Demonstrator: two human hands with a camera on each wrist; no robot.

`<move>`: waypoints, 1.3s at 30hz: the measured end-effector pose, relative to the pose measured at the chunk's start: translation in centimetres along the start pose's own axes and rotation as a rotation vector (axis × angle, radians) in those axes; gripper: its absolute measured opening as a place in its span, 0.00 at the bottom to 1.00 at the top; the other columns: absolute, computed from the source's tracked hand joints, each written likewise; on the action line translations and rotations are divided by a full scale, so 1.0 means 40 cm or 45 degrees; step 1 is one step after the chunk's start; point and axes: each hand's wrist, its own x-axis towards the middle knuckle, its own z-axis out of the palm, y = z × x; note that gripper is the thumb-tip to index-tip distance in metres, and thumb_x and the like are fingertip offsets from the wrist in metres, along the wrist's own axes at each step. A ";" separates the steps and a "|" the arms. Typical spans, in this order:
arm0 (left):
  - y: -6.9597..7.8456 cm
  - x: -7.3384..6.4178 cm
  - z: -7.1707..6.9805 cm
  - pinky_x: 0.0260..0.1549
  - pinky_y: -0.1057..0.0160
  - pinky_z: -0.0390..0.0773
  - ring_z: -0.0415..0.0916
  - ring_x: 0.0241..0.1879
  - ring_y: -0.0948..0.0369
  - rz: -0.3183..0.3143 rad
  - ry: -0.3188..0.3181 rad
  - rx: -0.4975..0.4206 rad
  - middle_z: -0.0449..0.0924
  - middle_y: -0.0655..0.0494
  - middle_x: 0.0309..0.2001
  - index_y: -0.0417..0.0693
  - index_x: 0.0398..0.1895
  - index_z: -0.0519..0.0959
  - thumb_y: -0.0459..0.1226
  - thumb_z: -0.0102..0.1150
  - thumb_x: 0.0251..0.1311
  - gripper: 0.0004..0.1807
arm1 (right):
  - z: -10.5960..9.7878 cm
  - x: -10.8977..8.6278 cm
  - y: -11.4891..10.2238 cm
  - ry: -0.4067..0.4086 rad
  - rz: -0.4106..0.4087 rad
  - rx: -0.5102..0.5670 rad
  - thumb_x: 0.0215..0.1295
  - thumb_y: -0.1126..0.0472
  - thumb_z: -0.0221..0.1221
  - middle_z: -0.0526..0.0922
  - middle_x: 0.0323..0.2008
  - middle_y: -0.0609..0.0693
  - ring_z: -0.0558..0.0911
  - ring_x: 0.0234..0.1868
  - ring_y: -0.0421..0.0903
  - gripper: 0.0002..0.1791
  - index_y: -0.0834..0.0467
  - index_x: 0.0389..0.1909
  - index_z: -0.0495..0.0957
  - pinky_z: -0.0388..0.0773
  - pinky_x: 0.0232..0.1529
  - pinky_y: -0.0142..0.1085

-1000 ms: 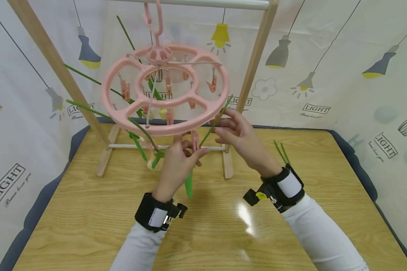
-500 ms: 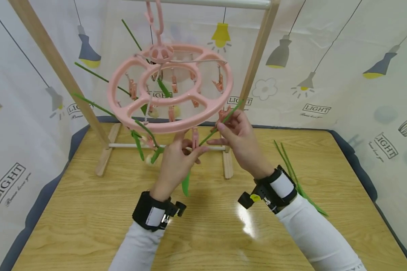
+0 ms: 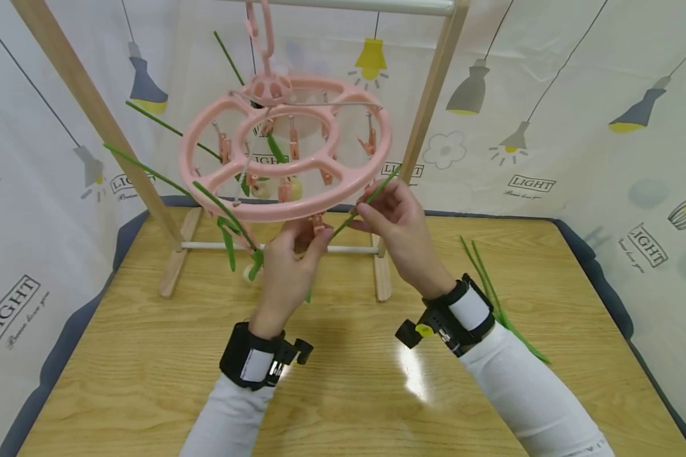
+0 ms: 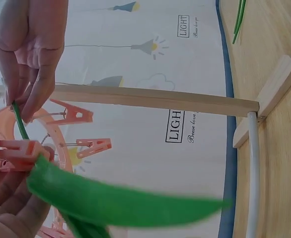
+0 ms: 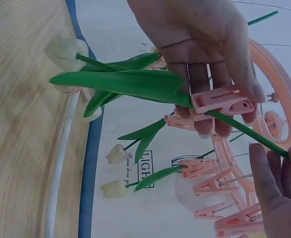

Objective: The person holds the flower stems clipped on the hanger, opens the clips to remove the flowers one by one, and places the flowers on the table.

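A pink round clip hanger (image 3: 286, 212) hangs by its hook, with pink clothespins below its rings. My left hand (image 3: 288, 270) grips one clothespin (image 5: 217, 101) between thumb and fingers under the near rim. Through this clothespin runs the green stem of an artificial tulip (image 5: 130, 82), its leaf pointing down. My right hand (image 3: 403, 231) pinches the stem (image 3: 371, 198) near its upper end. In the right wrist view a white tulip head (image 5: 66, 53) shows beyond the leaf. Other white tulips (image 5: 116, 154) hang from clothespins on the hanger.
A wooden stand (image 3: 429, 101) with a white top bar (image 3: 377, 5) carries the hanger. Loose green stems (image 3: 494, 295) lie on the wooden table (image 3: 343, 381) at the right, partly behind the right wrist. A lamp-printed sheet surrounds the table.
My right hand has gone from loosely beside the stem to pinching it. My left hand has moved slightly left with the clothespin. The hanger has shifted a little right.
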 end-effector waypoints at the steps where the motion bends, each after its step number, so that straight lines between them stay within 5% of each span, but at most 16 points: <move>1: 0.001 -0.001 0.000 0.31 0.53 0.86 0.81 0.29 0.55 -0.005 0.007 -0.016 0.83 0.39 0.34 0.33 0.43 0.75 0.33 0.59 0.64 0.10 | 0.001 0.001 -0.001 0.003 -0.001 -0.001 0.69 0.76 0.49 0.77 0.40 0.47 0.80 0.43 0.45 0.11 0.58 0.43 0.67 0.86 0.43 0.31; 6: 0.003 -0.003 -0.001 0.32 0.53 0.88 0.83 0.31 0.52 -0.032 -0.010 -0.108 0.82 0.36 0.40 0.32 0.48 0.72 0.33 0.58 0.65 0.13 | 0.002 0.006 0.000 0.015 -0.013 0.003 0.71 0.73 0.47 0.77 0.39 0.46 0.79 0.42 0.45 0.07 0.59 0.43 0.68 0.86 0.43 0.31; 14: 0.004 0.002 0.001 0.29 0.54 0.87 0.82 0.28 0.52 -0.002 0.024 -0.074 0.83 0.36 0.37 0.31 0.45 0.73 0.32 0.59 0.63 0.12 | 0.004 0.007 0.000 0.012 -0.039 0.049 0.73 0.72 0.45 0.77 0.38 0.47 0.80 0.40 0.44 0.08 0.58 0.45 0.68 0.87 0.41 0.33; 23: 0.005 0.002 0.007 0.20 0.65 0.81 0.78 0.23 0.57 0.026 0.042 -0.038 0.81 0.40 0.28 0.33 0.41 0.73 0.34 0.58 0.65 0.10 | 0.013 -0.005 0.014 -0.115 -0.083 0.045 0.68 0.78 0.47 0.73 0.44 0.50 0.80 0.45 0.46 0.23 0.54 0.57 0.58 0.87 0.43 0.36; 31: 0.003 -0.007 0.006 0.19 0.66 0.76 0.78 0.24 0.54 -0.020 0.019 -0.028 0.80 0.39 0.30 0.35 0.66 0.61 0.34 0.52 0.68 0.26 | 0.018 -0.010 0.032 -0.160 -0.143 -0.051 0.66 0.80 0.47 0.73 0.42 0.48 0.80 0.42 0.46 0.31 0.56 0.63 0.50 0.87 0.42 0.39; 34: 0.003 -0.008 0.005 0.19 0.67 0.75 0.78 0.24 0.51 -0.015 0.015 -0.019 0.81 0.38 0.29 0.35 0.70 0.57 0.33 0.52 0.68 0.29 | 0.018 -0.011 0.035 -0.154 -0.157 -0.048 0.66 0.81 0.47 0.74 0.42 0.48 0.80 0.41 0.46 0.31 0.56 0.63 0.50 0.87 0.42 0.39; 39: 0.002 -0.003 0.002 0.19 0.66 0.76 0.79 0.23 0.53 0.000 0.024 0.002 0.82 0.38 0.29 0.32 0.60 0.65 0.32 0.51 0.69 0.20 | 0.020 -0.010 0.039 -0.139 -0.175 -0.041 0.66 0.81 0.48 0.74 0.41 0.48 0.81 0.41 0.46 0.31 0.56 0.64 0.50 0.87 0.41 0.39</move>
